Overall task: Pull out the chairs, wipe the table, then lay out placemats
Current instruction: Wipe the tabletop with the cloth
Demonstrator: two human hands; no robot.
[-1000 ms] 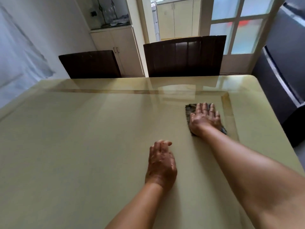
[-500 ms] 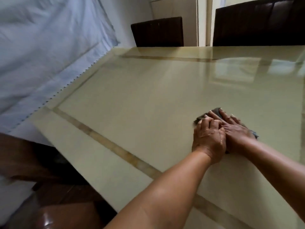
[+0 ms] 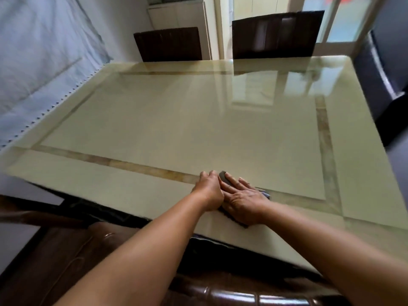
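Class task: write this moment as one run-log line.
step: wiping | right hand: flat on cloth | left hand: beside it | table: no placemats

The worktop [image 3: 198, 129] is the landmark here. On it, close to its near edge and a little right of the middle, lies the cloth [image 3: 223, 176]. The right hand [image 3: 241, 199] lies flat on the cloth, and the left hand [image 3: 208, 191] rests on the worktop at the left of the cloth, touching the right hand. Behind the worktop's far edge stand two chairs: the far left chair [image 3: 169, 44] and the far right chair [image 3: 276, 34]. Before the near edge, below the arms, is the near chair [image 3: 231, 294]. At the left side of the worktop hangs a curtain [image 3: 39, 62]. Behind the far chairs stands a cabinet [image 3: 178, 16].
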